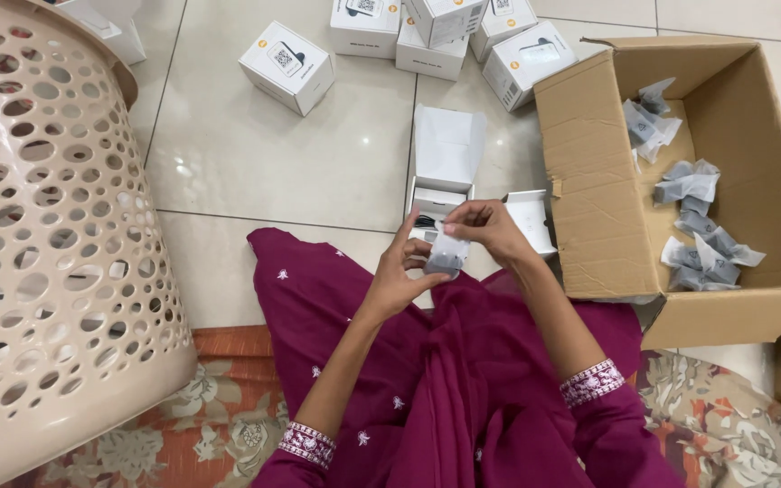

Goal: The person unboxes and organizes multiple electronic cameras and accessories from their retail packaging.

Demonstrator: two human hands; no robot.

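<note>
Fingertips of both hands meet on a small clear plastic pouch (446,256) with a dark part inside, held above the person's lap in magenta cloth. The left hand (401,274) pinches the pouch from below and the side, thumb and fingers closed on it; the right hand (492,229) comes over the top, its fingers closed on the pouch's upper edge. Handling this well seems to call for a firm hold low on the pouch with the left hand while the right works only the top edge, so the dark part does not slip out over the floor. Just beyond the hands an open white box (441,181) stands on the tiled floor (300,163) with its lid flap up, and a small white insert (532,220) lies beside it. To the right a cardboard carton (589,199) holds more such pouches (702,244). Farther off are closed white boxes (286,65), and at the left a perforated beige basket (47,253).
</note>
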